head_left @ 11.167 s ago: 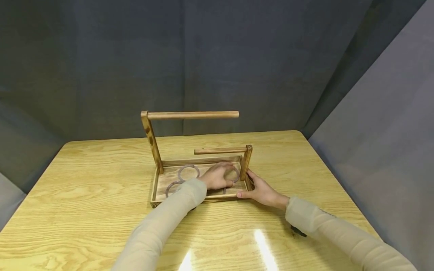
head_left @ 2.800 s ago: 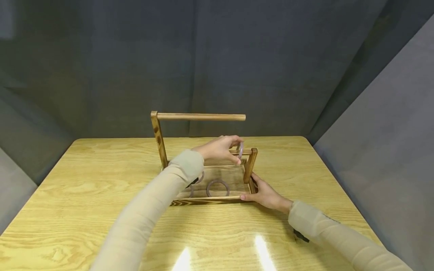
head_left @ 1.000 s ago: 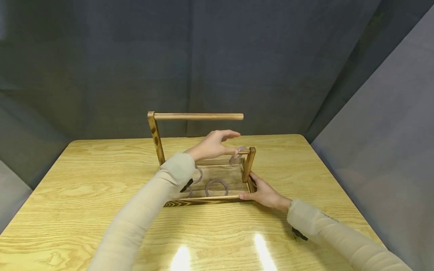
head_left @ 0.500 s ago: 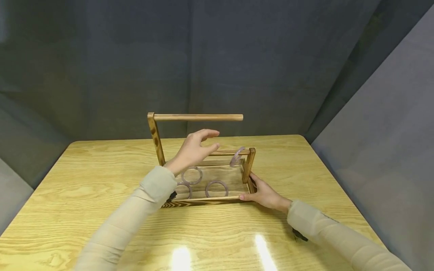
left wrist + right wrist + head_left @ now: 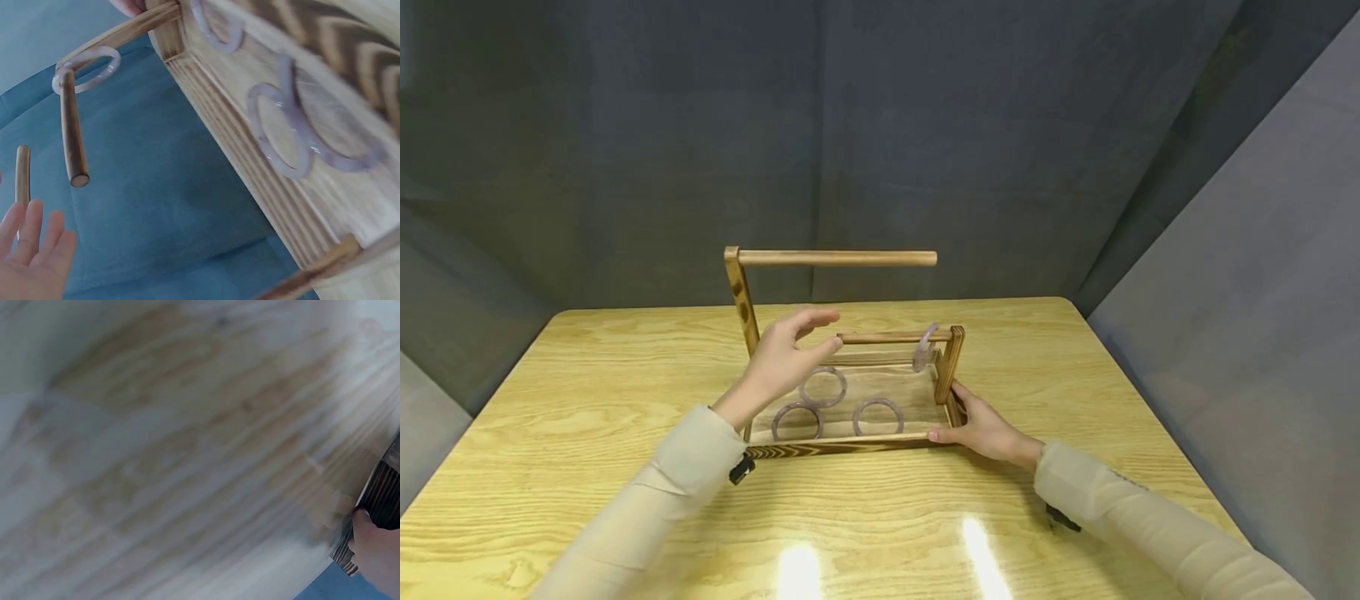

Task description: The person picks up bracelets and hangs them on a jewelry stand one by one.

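A wooden stand [image 5: 910,385] has a shallow tray base and two horizontal bars at different heights. On its lower bar [image 5: 876,337] hangs one pale lilac bangle [image 5: 919,362], near the right post. Three more bangles lie flat in the tray: one at the front [image 5: 880,402], one at the back [image 5: 824,406] and one at the left [image 5: 775,423]. My left hand [image 5: 778,362] is empty, fingers and thumb spread, above the tray's left part. My right hand [image 5: 988,429] grips the tray's right end, thumb on the front edge.
The upper bar [image 5: 838,258] runs from the tall left post [image 5: 742,304] above the tray. The stand sits on a wood-grain table [image 5: 887,525]. Dark cloth [image 5: 880,150] hangs behind the table, and a grey panel [image 5: 1255,292] stands on the right.
My left hand carried a bangle to the lower bar and let go of it there, then moved left and down. The bangle now hangs by the right post. My right hand stays put.
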The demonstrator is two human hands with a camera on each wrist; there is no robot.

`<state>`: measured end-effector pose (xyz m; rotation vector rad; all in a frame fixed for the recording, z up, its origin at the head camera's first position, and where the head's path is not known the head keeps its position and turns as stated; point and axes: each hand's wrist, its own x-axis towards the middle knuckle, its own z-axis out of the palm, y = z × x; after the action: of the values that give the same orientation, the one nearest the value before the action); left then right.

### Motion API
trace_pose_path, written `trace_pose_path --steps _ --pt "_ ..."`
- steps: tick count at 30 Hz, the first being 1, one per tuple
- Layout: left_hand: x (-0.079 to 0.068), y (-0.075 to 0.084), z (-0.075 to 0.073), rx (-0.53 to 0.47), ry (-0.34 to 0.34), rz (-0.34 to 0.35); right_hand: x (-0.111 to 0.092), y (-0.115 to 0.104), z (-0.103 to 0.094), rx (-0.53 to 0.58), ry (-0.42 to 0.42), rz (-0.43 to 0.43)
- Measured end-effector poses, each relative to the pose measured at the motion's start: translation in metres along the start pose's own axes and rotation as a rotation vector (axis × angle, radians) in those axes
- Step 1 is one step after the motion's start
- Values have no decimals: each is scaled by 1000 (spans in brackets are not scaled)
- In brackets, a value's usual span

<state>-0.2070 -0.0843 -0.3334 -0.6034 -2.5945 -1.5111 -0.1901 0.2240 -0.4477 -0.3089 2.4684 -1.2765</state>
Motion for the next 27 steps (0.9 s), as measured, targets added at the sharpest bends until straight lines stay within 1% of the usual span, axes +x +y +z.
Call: trace_pose_path --steps 4,7,9,12,16,21,24,27 --pt "-10 -7 -4 22 -1 32 -1 0 0 -2 1 -2" --pt "-17 -16 -5 43 -25 56 -1 1 2 0 0 11" --pt "-23 -22 -6 50 -60 64 -1 1 2 7 -3 9" --pt "-32 -32 -5 72 -140 66 0 0 3 16 -5 1" --pt "-42 -41 -2 120 -232 54 0 -1 3 21 -4 -2" --pt "-43 -49 3 141 -309 54 -1 -4 3 19 -2 -9" --pt "-40 -56 8 129 -356 62 -2 -5 4 22 -7 -5" --pt "-34 -67 16 123 -393 77 -2 -6 3 30 -5 -3"
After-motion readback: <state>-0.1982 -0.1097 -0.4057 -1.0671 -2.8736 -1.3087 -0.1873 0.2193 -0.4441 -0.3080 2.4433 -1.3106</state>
